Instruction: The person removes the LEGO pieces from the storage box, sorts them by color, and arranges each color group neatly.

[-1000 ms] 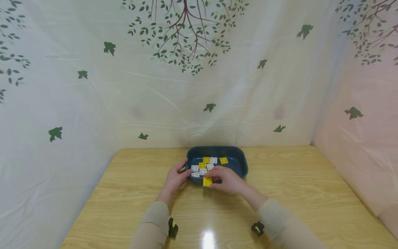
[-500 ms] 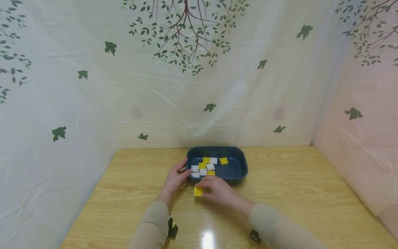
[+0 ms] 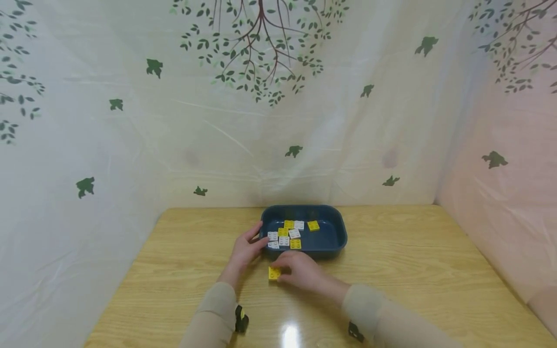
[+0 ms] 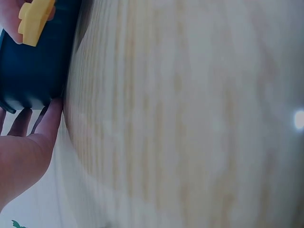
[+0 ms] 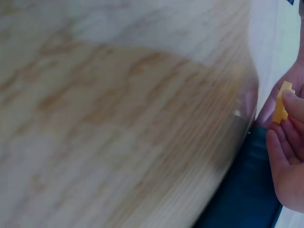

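My right hand [image 3: 302, 273] pinches a flat yellow toy brick [image 3: 273, 273] between thumb and fingers, in front of the tray's near wall. In the right wrist view, this brick [image 5: 281, 104] is seen edge-on, with the thumb against it. My left hand [image 3: 245, 251] rests against the left end of a dark blue tray [image 3: 335, 244]. Its fingers [image 4: 52, 121] reach fairly straight to the tray's end wall in the left wrist view. Inside the tray lie several white bricks [image 3: 284, 240] and several yellow bricks [image 3: 295, 244], mostly toward its left side, studs up.
The tray stands on a wood-grain table [image 3: 391, 270], close to the back edge. Behind it hangs a pale curtain [image 3: 235, 145] printed with branches and leaves. Another hanging sheet [image 3: 500, 208] borders the right side.
My right hand has carried the yellow brick from over the tray's near rim toward me and to the left. The left hand and tray have stayed in place.
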{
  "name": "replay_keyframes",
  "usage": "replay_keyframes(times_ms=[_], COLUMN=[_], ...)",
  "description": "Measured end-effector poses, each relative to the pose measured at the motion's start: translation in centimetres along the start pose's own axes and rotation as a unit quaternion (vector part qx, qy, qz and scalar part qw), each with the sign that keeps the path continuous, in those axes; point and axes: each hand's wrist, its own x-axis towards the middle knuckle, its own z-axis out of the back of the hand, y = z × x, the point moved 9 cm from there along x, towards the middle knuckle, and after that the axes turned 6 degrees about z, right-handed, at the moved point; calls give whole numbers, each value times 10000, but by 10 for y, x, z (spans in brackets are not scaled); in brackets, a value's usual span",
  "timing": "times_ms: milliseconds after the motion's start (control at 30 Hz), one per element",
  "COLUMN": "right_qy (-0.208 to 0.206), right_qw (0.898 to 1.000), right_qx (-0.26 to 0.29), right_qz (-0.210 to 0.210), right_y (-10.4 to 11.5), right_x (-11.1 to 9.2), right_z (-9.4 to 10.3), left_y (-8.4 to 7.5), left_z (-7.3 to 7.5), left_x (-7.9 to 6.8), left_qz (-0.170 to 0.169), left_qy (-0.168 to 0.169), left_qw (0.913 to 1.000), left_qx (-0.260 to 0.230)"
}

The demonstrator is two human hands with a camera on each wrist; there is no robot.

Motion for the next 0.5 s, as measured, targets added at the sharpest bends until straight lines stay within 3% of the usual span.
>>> replay_keyframes(times_ms=[500], right_qy=[-77], right_qw=[9986], right_qx=[433], right_qz=[-280], right_y=[-15], right_x=[3], right_z=[-16], left_y=[-1], left_z=[0], left_x=[4], left_qz=[-2], left_qy=[87], left_qw=[9997], left_qx=[-218])
